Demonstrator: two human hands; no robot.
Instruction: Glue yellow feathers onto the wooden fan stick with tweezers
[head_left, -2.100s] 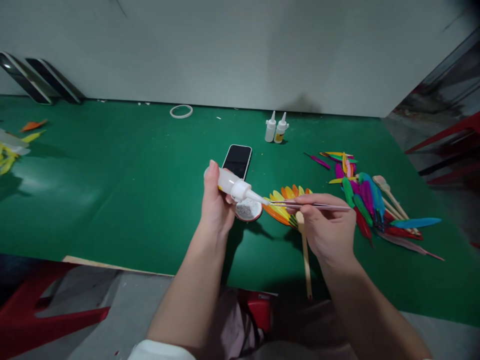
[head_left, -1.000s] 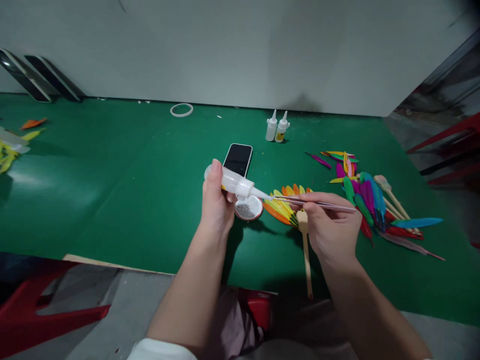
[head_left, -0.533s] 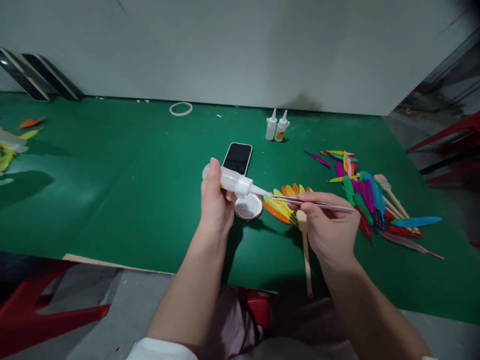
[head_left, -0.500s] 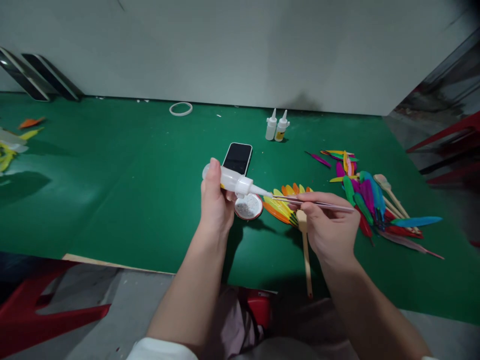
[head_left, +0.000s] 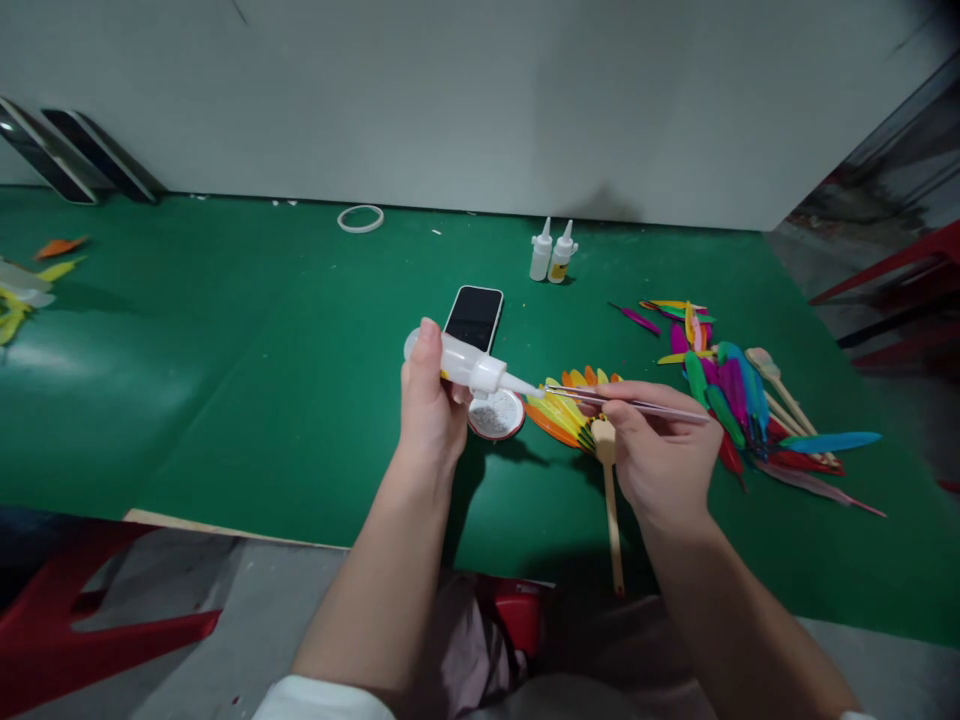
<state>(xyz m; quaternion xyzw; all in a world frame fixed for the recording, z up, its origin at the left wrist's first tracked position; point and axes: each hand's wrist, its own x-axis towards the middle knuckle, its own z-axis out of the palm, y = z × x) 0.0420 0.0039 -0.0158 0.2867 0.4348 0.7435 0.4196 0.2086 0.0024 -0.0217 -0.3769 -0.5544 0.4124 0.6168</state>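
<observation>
My left hand is wrapped round a white glue bottle, tilted with its nozzle pointing right. Pinched in my right hand is a pair of metal tweezers, whose tips meet the nozzle's end; anything between the tips is too small to tell. Below the bottle sits a small white dish with a red rim and small bits in it. Yellow and orange feathers fan out from a wooden spoon under the tweezers, on the green table.
A phone lies behind the dish. Two small bottles stand near the wall, with a white ring to their left. Coloured feathers and wooden spoons are piled at right. A red chair is at lower left.
The tweezer tips have shifted very slightly upward at the nozzle. Both hands keep the same hold, and the rest looks the same.
</observation>
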